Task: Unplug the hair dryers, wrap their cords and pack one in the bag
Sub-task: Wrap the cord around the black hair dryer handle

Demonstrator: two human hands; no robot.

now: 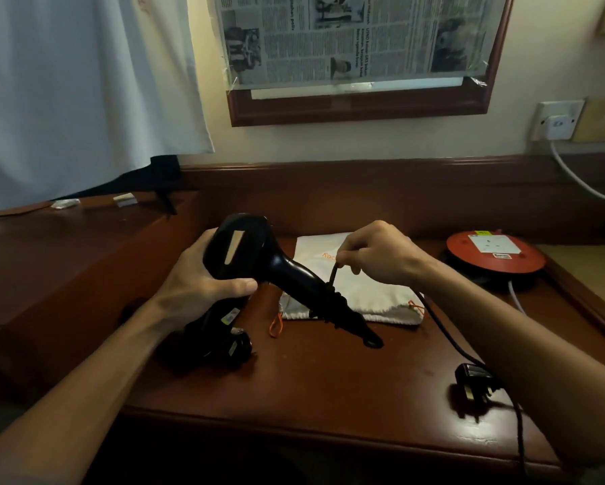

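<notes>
Near right on the bench (329,386) lies the black plug (474,379), its cord (444,330) running up to the right hand (381,257), whose fingers (346,255) pinch it just above the handle, where several turns are wound. Left hand (203,274) grips the barrel of the black hair dryer (255,255) held above the bench, fingers curled round it; second hair dryer (217,339) lies under that hand. Behind, a white drawstring bag (364,295) lies flat, red cable reel (495,255) far right.

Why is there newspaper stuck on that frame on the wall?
I cannot tell why, but it does look odd: black-and-white newspaper sheets cover the dark wooden wall frame, with clear tape at the lower corners. On the brown wooden desk nothing looks spilled or broken.
</notes>
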